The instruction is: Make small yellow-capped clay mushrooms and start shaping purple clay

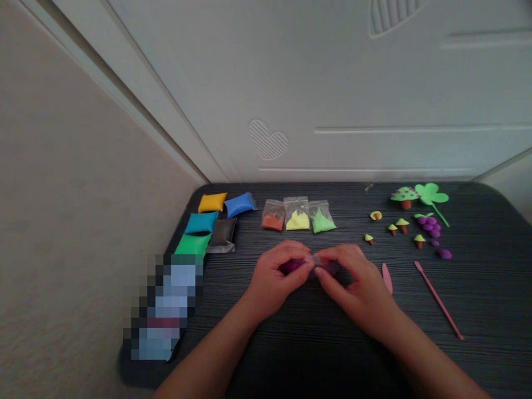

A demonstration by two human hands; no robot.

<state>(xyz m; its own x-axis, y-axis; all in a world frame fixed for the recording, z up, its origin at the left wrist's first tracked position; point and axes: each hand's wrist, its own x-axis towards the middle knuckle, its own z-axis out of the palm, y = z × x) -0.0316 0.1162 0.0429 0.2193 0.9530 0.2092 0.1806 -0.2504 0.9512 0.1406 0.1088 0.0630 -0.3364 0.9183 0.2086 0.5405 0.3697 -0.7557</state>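
Between my two hands is a small clear bag with purple clay [293,267], held above the table's middle. My left hand [279,272] pinches the bag's upper edge between thumb and forefinger. Opposite it, my right hand [352,277] pinches the same edge, its fingertips almost touching the left ones. Much of the bag is hidden behind the fingers. Just beyond the hands lie three clear zip bags: one with orange clay [272,221], one with yellow clay [297,219] and one with light green clay [323,221]. A pink flat clay knife [387,278] lies beside my right hand.
Packs of yellow-orange [212,202], blue [240,205], teal [201,223], black [222,233] and green clay [192,244] line the left. At right are clay mushrooms [405,197], a clover [431,194], grapes [429,225] and a pink stick tool [439,300]. A white panel [266,83] stands behind the dark table [266,349].
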